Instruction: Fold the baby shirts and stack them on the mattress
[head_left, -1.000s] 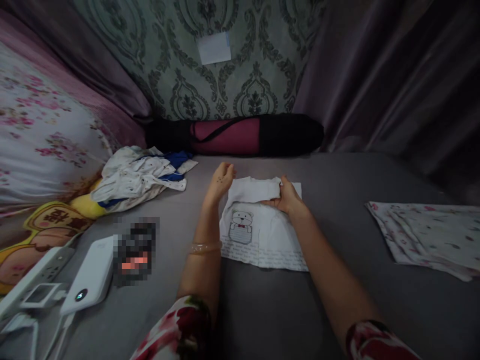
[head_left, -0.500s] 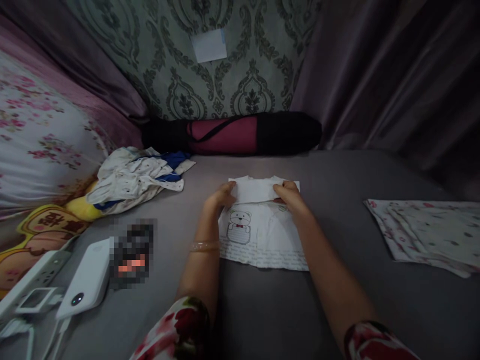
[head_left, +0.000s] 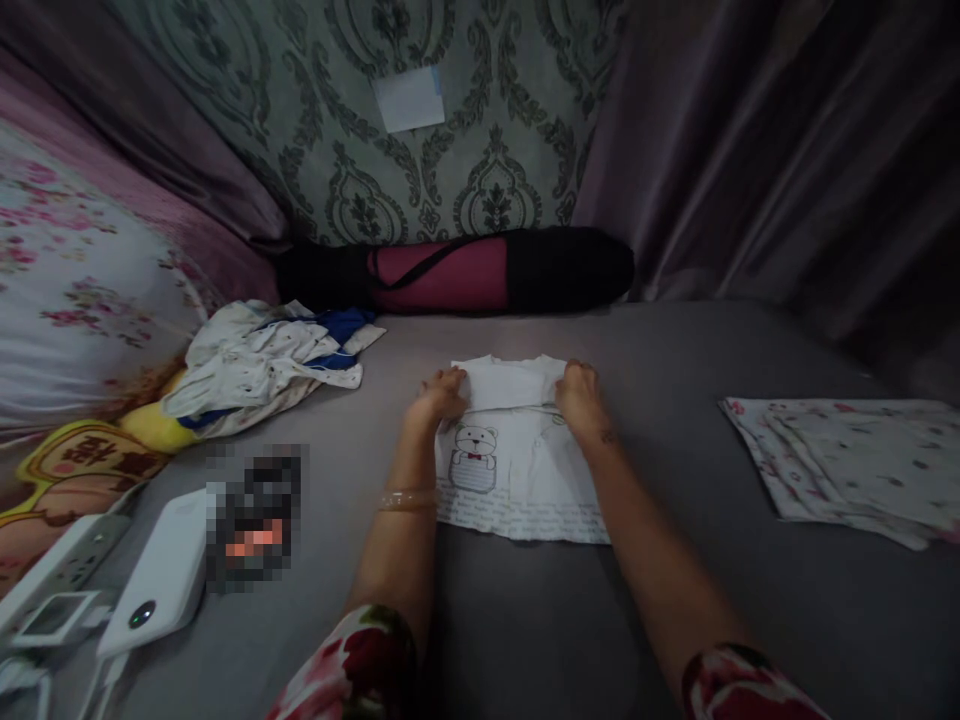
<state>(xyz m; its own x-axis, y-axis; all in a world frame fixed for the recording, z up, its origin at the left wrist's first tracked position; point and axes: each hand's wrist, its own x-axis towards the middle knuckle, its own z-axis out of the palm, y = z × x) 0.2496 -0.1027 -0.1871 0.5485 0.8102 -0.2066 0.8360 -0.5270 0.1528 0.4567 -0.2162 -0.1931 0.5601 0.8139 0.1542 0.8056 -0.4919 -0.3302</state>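
A small white shirt (head_left: 551,475) lies in front of me, printed with a bear, a red bow tie and rows of small text along its lower edge. Its top part is folded over into a plain white band. At the left end of this band, my left hand (head_left: 442,395) is closed on the cloth, its fingertips partly hidden. My right hand (head_left: 580,398) grips the right end, fingers curled in and the knuckles up. Both forearms reach over the shirt's sides.
Crumpled clothes (head_left: 251,365) lie at the left, beside a yellow cushion (head_left: 82,450). Nearer are a white power bank (head_left: 161,570) and a power strip (head_left: 71,565). Folded patterned cloths (head_left: 847,470) lie at the right. A black and red long bag (head_left: 450,272) rests against the wall.
My right hand has turned and closed further around the band's right end, which no longer sticks out past it. My left hand stays at the left end. The view has shifted slightly.
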